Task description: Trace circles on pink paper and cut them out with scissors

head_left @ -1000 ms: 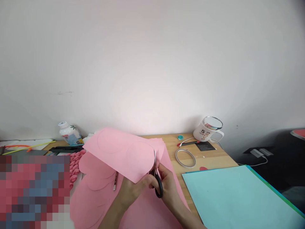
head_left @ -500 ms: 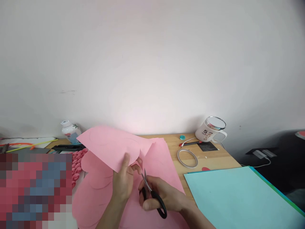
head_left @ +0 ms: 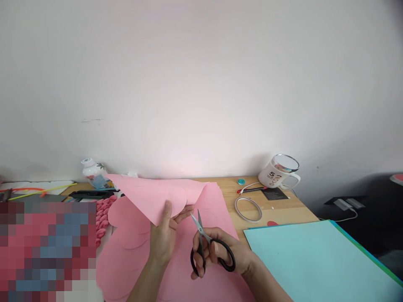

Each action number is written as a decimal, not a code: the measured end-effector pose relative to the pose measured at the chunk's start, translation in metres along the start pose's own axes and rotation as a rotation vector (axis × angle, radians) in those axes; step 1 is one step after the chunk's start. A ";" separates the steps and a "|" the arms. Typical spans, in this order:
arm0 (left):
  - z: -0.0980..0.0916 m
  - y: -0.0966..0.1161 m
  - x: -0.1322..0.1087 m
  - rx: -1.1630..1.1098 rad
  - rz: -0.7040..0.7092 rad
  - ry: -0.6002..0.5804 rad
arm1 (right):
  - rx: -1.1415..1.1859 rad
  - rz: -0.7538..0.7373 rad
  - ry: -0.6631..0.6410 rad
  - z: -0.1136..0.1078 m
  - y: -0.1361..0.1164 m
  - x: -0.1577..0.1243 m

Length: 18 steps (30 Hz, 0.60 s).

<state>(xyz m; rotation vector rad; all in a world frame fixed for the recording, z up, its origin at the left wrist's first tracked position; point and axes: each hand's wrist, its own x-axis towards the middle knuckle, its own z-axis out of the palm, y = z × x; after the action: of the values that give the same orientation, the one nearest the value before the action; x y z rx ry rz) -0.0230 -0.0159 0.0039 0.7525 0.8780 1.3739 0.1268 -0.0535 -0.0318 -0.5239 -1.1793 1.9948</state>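
Note:
My left hand pinches the near edge of a raised pink paper sheet, thumb on top. My right hand grips black-handled scissors, blades parted and pointing up-left toward the sheet, clear of the paper. Beneath both hands lies a stack of pink paper with curved cut-out edges on its left.
A turquoise sheet covers the desk's right. A white mug, a wire loop, a red pen and a black card sit behind. A small bottle, a black tool and pink paper rolls lie left.
The scissors came out of the cut, moved down and right, and their blades opened. My left hand shifted its grip and tilted the pink sheet flatter.

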 end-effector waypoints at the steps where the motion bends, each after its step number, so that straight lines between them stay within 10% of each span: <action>1: 0.001 0.000 -0.001 -0.011 0.009 -0.007 | 0.005 -0.012 0.011 0.002 0.002 0.001; 18: 0.013 -0.012 -0.013 0.028 -0.075 -0.063 | -0.243 -0.215 0.269 0.016 -0.001 0.011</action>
<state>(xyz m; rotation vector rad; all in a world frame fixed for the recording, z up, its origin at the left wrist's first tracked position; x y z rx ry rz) -0.0060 -0.0294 0.0008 0.7731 0.8686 1.2679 0.1096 -0.0539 -0.0228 -0.7300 -1.2568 1.5551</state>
